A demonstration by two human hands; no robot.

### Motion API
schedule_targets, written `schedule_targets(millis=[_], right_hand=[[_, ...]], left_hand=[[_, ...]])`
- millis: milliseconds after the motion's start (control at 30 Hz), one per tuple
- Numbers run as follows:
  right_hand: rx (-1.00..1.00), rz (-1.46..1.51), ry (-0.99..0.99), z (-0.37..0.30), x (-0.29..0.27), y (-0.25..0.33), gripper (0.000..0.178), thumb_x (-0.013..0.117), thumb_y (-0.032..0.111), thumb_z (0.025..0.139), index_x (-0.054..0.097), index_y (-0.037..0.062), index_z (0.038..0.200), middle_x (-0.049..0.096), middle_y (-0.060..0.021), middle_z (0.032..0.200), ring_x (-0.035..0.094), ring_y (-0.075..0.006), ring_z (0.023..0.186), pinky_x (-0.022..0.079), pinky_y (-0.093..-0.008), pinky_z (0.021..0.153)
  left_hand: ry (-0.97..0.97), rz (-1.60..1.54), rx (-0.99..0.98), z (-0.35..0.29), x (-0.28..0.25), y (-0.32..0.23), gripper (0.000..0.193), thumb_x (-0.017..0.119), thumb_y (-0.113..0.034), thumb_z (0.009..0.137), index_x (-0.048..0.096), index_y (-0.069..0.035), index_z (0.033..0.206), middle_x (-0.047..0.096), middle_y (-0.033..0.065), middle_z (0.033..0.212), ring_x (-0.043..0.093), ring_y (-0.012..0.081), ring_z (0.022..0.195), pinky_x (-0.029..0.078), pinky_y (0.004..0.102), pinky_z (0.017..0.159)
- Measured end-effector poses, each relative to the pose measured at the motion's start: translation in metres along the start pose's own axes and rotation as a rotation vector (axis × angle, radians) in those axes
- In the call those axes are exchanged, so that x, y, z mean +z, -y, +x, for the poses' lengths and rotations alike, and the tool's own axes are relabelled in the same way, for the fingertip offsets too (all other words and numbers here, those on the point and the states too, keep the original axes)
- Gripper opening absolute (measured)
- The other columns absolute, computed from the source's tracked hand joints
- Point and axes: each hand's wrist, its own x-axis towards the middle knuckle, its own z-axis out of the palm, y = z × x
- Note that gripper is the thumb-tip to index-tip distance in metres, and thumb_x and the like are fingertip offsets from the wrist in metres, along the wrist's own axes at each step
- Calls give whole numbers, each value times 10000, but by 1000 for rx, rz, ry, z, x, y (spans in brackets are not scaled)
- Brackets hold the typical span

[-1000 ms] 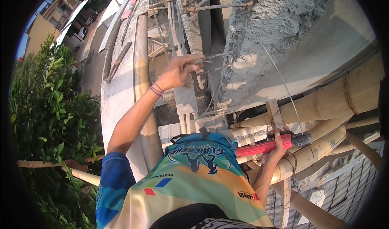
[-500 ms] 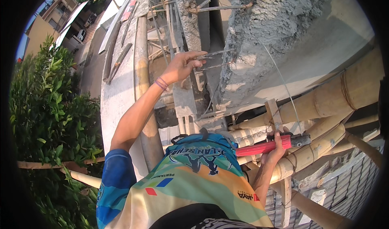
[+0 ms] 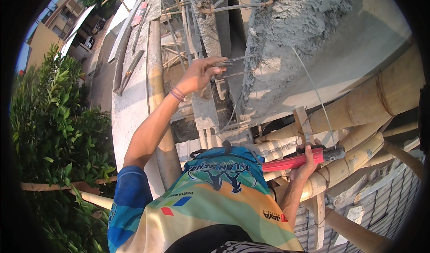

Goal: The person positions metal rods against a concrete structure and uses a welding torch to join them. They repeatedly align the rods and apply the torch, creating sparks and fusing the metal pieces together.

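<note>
Fingers (image 3: 215, 60) of the left hand (image 3: 195, 77), at 11 o'clock from mid-view, pinched what looked like the end of a thin dark rod (image 3: 242, 58), 1 of 2 jutting from a rough concrete mass (image 3: 302, 17) at 1 o'clock. At 4 o'clock, the right hand (image 3: 306, 167) wrapped its fingers around a red-handled tool (image 3: 286, 163), its dark head pointing toward 3 o'clock. There it met the lower end of a slender wire (image 3: 310, 75), though whether it gripped the wire could not be told. The wire ran toward 11 o'clock, up to the concrete. A multicolored shirt (image 3: 219, 194) spread at 6 o'clock. A bamboo pole (image 3: 367, 112) crossed at 3 o'clock, ribbed roofing (image 3: 380, 217) lay at 4, foliage (image 3: 49, 145) crowded 9, and houses (image 3: 56, 22) stood at 10.
</note>
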Motion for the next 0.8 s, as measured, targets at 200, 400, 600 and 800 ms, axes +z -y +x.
schedule_targets(millis=[200,400,600,800], right_hand=[[-5,-7,-3,2,-1,-2,635,757,107,835,435,34,1377,586,-64,976,573,-190,885,477,-339,844],[25,-2,-7,2,1,-4,645,754,104,836,440,28,1394,580,-62,992,574,-190,904,477,-340,859],[5,-2,-29,3,0,-4,626,746,97,832,459,18,1382,581,-66,1018,576,-191,919,473,-336,875],[-6,6,-20,3,-7,-6,618,755,107,823,472,16,1365,571,-73,1070,571,-191,941,470,-336,879]], left_hand=[[-18,75,27,-1,-4,-3,355,546,6,985,606,12,1334,675,164,1256,698,203,1130,524,289,955],[-2,52,-36,-2,-3,-4,422,583,-33,978,577,-26,1400,743,100,1130,679,160,1084,515,301,975],[9,7,9,-4,-5,-3,382,572,-14,977,598,15,1357,696,127,1226,690,196,1139,513,293,963],[26,49,44,0,-1,-3,398,577,-9,972,590,11,1369,694,133,1230,681,194,1152,499,297,980]])
